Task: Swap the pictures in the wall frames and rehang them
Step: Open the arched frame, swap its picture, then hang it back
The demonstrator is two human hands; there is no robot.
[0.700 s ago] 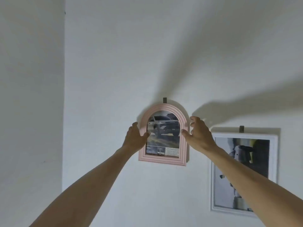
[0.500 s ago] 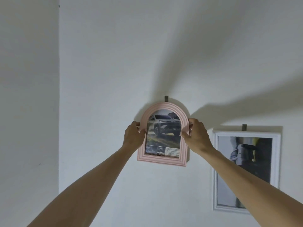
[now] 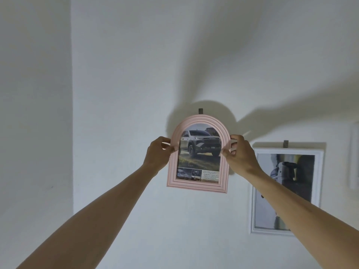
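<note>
A pink arched frame (image 3: 197, 186) with a picture of a grey pickup truck is held against the white wall, just under a small dark wall hook (image 3: 200, 111). My left hand (image 3: 158, 153) grips its left edge, thumb on the front. My right hand (image 3: 240, 152) grips its right edge the same way. To the right hangs a white rectangular frame (image 3: 318, 183) with a blurred grey picture, on its own hook (image 3: 285, 143); my right forearm covers its lower left part.
A wall corner (image 3: 71, 113) runs vertically at the left. The edge of another white frame (image 3: 354, 156) shows at the far right. Long arm shadows fall across the wall above the frames.
Both hands closed onto the sides of the pink frame. The frame now looks larger and lifted off the wall, with a bigger shadow behind it.
</note>
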